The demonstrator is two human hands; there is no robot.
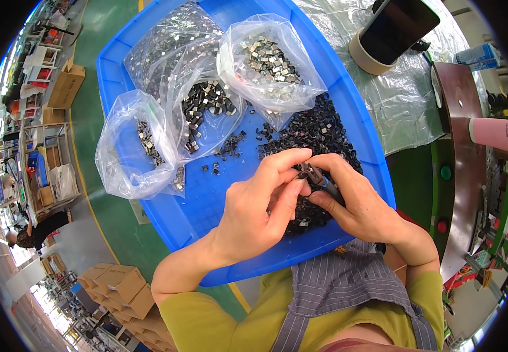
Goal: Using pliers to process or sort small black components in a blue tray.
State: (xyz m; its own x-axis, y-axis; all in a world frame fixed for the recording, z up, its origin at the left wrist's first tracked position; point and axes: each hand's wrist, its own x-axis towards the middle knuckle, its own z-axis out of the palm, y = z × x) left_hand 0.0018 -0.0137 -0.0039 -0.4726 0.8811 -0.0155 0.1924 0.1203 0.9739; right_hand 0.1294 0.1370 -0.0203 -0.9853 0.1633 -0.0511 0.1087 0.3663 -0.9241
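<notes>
Above a heap of small black parts (324, 126), my two hands meet fingertip to fingertip. My left hand (257, 205) is closed, thumb and fingers pinched around small dark parts (311, 174). From the other side, my right hand (362, 205) is closed on the same cluster, its forefinger and thumb curled inward. A dark, smooth object (332, 191) shows partly between the right thumb and forefinger; its kind is hidden by the fingers. Loose black parts (230, 144) lie scattered on the floor of the blue tray (195, 220).
Clear plastic bags of small metal-and-black parts stand in the tray: one at left (122, 138), one in the middle (192, 132), one at back (268, 61). A dark-screened device (398, 29) rests in a round holder at right, near a pink cup (494, 135). Cardboard boxes (119, 287) stand lower left.
</notes>
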